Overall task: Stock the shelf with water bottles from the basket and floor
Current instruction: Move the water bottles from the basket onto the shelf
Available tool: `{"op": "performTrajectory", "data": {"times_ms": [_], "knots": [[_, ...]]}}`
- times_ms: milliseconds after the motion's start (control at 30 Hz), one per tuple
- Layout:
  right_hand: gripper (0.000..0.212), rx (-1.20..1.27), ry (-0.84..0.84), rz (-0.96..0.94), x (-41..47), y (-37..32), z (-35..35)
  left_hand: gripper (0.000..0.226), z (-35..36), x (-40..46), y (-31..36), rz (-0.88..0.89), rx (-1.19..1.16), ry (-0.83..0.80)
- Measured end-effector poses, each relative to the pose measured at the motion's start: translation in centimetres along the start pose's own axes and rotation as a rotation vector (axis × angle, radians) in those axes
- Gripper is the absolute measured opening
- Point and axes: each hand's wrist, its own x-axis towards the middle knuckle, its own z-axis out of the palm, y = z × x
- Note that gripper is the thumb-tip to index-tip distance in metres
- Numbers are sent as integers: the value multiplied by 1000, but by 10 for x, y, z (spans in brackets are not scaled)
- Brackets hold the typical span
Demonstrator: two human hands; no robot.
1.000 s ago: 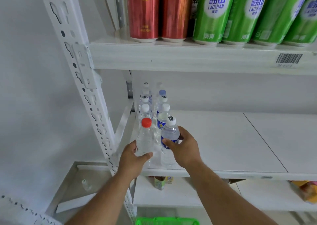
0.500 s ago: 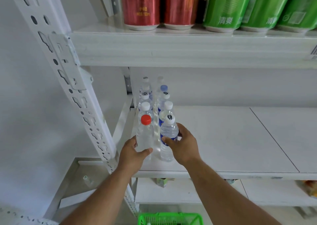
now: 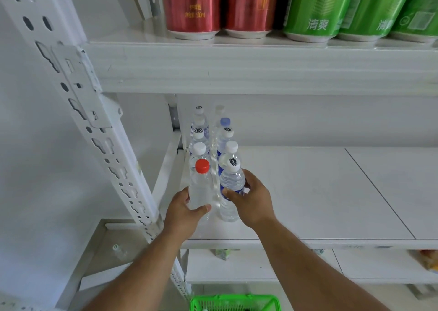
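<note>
Green basket (image 3: 234, 303) rim at the person's feet, left hand (image 3: 182, 212) still gripping the red-capped bottle (image 3: 200, 187), right hand (image 3: 252, 201) still clasping the white-capped bottle (image 3: 231, 187), both upright on the shelf (image 3: 308, 192) as half a second before, two bottle rows (image 3: 211, 140) behind, cans (image 3: 260, 7) overhead.

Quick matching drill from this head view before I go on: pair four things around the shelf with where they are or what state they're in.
Things:
1. red-capped bottle
2. blue-labelled bottle
3. green basket
4. red cans

Places or states:
A. on the upper shelf, left of the green cans
B. gripped by the left hand
C. at the bottom edge of the view, below the shelf
D. gripped by the right hand

Pairs: 1-B, 2-D, 3-C, 4-A
</note>
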Motion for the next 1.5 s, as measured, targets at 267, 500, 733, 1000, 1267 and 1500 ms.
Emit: {"op": "performTrajectory", "data": {"times_ms": [267,500,733,1000,1267,1500], "knots": [[45,-5,-9,-5,2,5,0,53,0,3,-5,2,-26,-11],[59,-23,-6,28,-2,8,1,51,-1,0,-5,-7,-15,-5],[52,-59,-7,83,-3,8,4,54,-2,-4,-5,-24,-4,-34],[58,-79,-27,148,-11,10,1,78,-6,-15,-14,-84,11,-77],[86,-220,-65,257,-43,19,-7,80,-12,-54,-18,-102,133,-65],[64,-616,-266,177,-104,24,-25,74,-4,-120,-10,27,528,-97]]}}
